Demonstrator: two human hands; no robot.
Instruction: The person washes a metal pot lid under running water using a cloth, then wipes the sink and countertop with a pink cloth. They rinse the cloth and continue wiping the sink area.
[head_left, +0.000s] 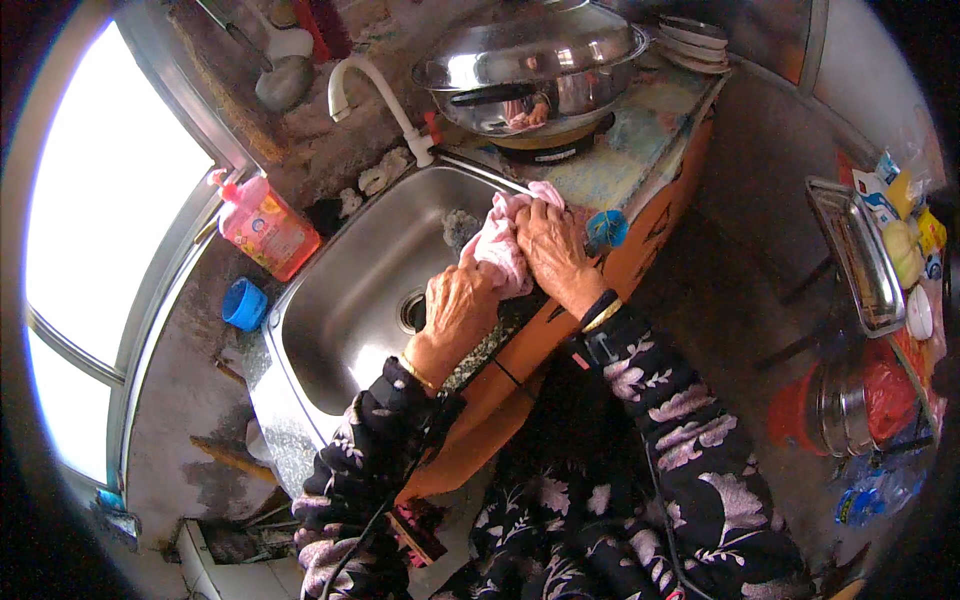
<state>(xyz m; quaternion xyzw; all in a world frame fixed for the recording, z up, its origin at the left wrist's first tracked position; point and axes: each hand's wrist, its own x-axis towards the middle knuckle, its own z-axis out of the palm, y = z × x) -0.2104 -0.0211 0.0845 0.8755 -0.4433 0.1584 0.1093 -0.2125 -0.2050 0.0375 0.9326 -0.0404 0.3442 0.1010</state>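
Note:
A bunched pink cloth (501, 241) is gripped between both hands at the right-hand end of a stainless steel sink (352, 262). My left hand (456, 311) holds its lower end, over the sink's near rim. Higher up, my right hand (553, 251) has its fingers curled over the cloth beside the counter corner. A grey scouring pad (459, 229) lies in the basin, just left of the cloth. The drain (412, 309) shows partly behind my left hand. Above the sink's far right corner a white tap (379, 97) arches.
A large lidded steel pan (532, 82) stands on the counter (652, 142). Left of the sink are a pink pump bottle (270, 229) and a blue cup (244, 304). Ladles (285, 79) hang on the wall. At far right are a steel tray (859, 255) and a red bucket (795, 409).

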